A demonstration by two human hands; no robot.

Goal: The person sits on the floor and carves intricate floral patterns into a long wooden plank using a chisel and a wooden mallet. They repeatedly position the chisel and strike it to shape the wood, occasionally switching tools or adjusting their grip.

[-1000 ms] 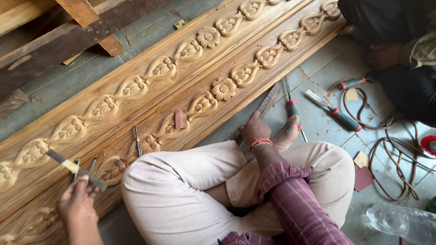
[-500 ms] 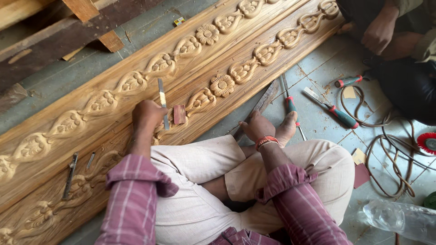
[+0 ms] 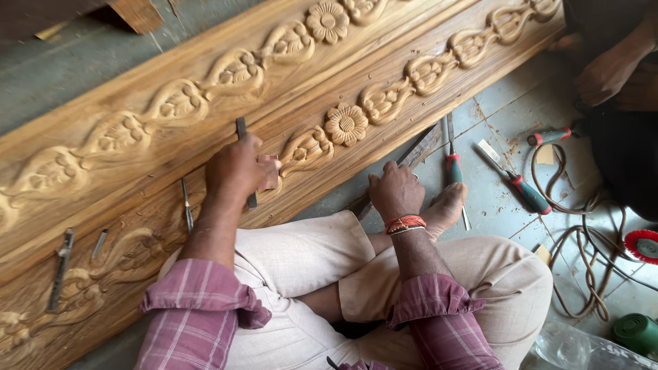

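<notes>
A long carved wooden panel (image 3: 384, 62) with flower and leaf motifs lies on the floor in front of my crossed legs. My left hand (image 3: 236, 168) rests on the panel and grips a flat metal chisel (image 3: 241, 128), its blade pointing away from me. A small pinkish block (image 3: 270, 171) lies under that hand's fingers. My right hand (image 3: 394, 190) is down by my bare foot (image 3: 445, 205), fingers curled on a dark flat wooden strip (image 3: 418, 151) beside the panel's edge; whether it grips the strip is unclear.
Loose chisels (image 3: 186, 204) and metal tools (image 3: 60, 264) lie on the panel at left. Red-handled chisels (image 3: 522, 186) and a coiled cable (image 3: 582, 240) lie on the tiled floor at right. Another person's hand (image 3: 603, 75) is at the upper right.
My left hand carried the chisel from the far left of the panel to beside the pinkish block. The view has closed in on the panel. My right hand stayed by my foot.
</notes>
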